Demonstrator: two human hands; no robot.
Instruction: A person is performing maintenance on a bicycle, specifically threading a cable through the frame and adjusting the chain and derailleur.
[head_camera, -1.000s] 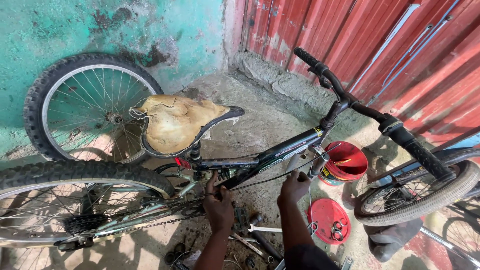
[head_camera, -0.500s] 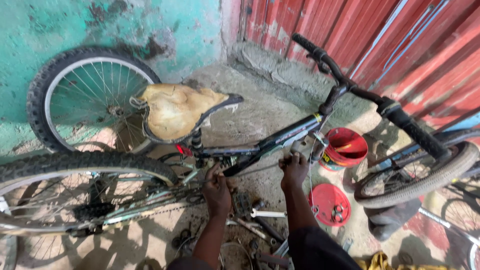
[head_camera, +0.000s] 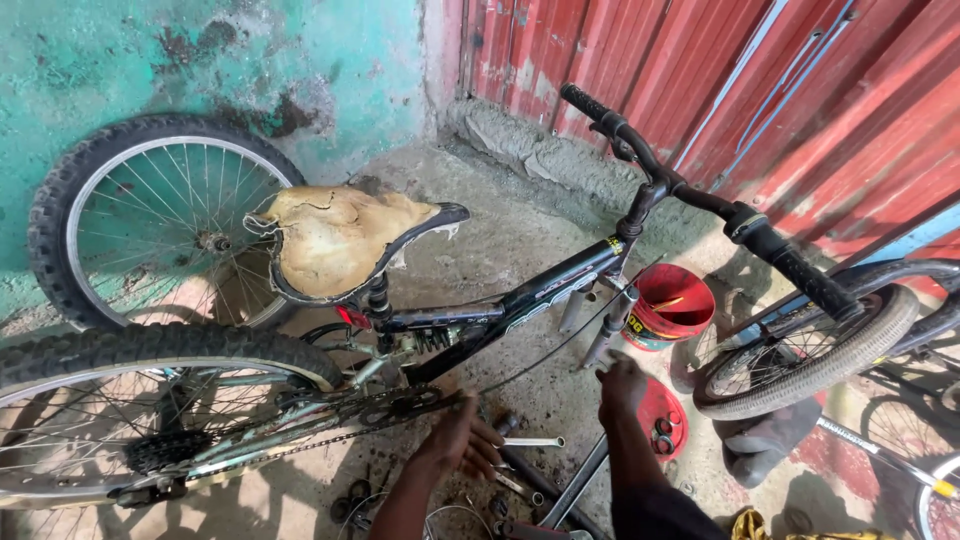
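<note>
Bicycle (head_camera: 520, 295) held upright, its crank (head_camera: 405, 400) at centre. Left hand (head_camera: 462, 440), fingers loosely spread, is pressed beside the crank at 6 o'clock; right hand (head_camera: 622, 385), curled, grip indiscernible, at 4 o'clock. The frame is best steadied throughout.

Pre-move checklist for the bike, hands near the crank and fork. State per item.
1. Left hand at the chain and crank: ok, it is right beside them; contact cannot be told.
2. Right hand at the fork: ok, just below its lower end.
3. Bike upright: ok, both wheels on the ground; what props it cannot be told.
4. Chain on the chainring: cannot tell, parts too dark.
5. Tools in reach: ok, a wrench lies on the ground between the hands.
6. Small parts kept together: ok, some sit in the red lid beside the red bucket.
</note>
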